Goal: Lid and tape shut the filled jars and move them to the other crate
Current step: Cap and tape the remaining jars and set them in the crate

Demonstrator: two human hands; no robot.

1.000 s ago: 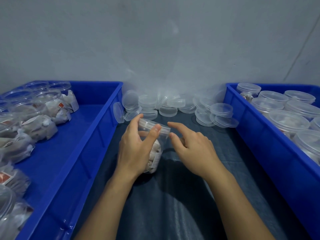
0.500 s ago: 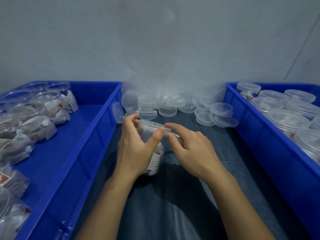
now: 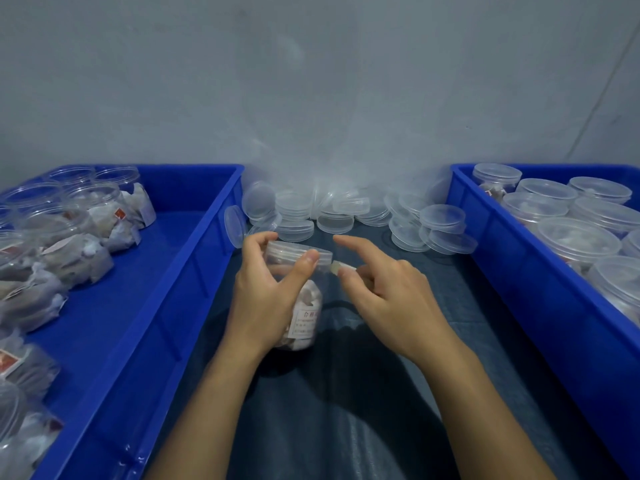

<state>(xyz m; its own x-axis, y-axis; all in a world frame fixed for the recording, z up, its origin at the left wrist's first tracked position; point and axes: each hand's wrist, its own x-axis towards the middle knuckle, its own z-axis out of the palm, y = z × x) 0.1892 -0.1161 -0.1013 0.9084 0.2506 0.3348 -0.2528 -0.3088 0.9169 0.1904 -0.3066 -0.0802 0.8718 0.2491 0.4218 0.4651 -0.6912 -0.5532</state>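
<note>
The left hand [image 3: 266,299] grips the lidded jar [image 3: 298,292] upright at centre surface, steadying it, while the right hand [image 3: 384,289], at its 3 o'clock, pinches a tape end [image 3: 341,267] beside the lid [image 3: 298,252], likely to seal it.

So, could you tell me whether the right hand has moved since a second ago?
Yes, slightly. The right hand has drawn back toward the right blue plastic crate, away from the lidded clear plastic jar, with its index finger now raised.
</note>
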